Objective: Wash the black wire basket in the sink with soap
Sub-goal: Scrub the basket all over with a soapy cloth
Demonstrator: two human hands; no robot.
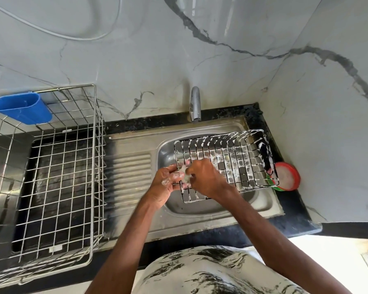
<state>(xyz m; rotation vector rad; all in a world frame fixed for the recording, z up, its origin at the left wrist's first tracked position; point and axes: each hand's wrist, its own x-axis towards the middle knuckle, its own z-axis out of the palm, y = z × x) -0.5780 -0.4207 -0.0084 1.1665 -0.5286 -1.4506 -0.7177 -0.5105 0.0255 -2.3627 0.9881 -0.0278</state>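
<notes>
At far left we note a steel wire dish rack [57,166] on the counter, with 1 blue plastic cup [21,110] hooked on its back rim. Next comes the ribbed drainboard [132,166] of the stainless sink [261,202]. Left hand [167,183]: foamy, fingers curled round the wires at the left end of the black wire basket [232,160], clamping it steady. Right hand [206,177]: just beside the left, fingers closed on a small foamy scrub pad [187,177] pressed to the same corner; the pad is mostly hidden by suds and fingers. The basket lies across the basin, open side up, its right end riding up over the sink's right rim. White lather coats most of its wires. The tap [195,102] stands behind it, and we see no water running. At far right a red-rimmed soap tub [289,177] sits on the black counter, partly behind the basket. Our judgement is that soaping is well along and rinsing is not begun. To do this step well, keep the left grip firm on slippery wire, work the pad along each wire and into the crossings, then turn the basket to reach its underside and outer walls.
</notes>
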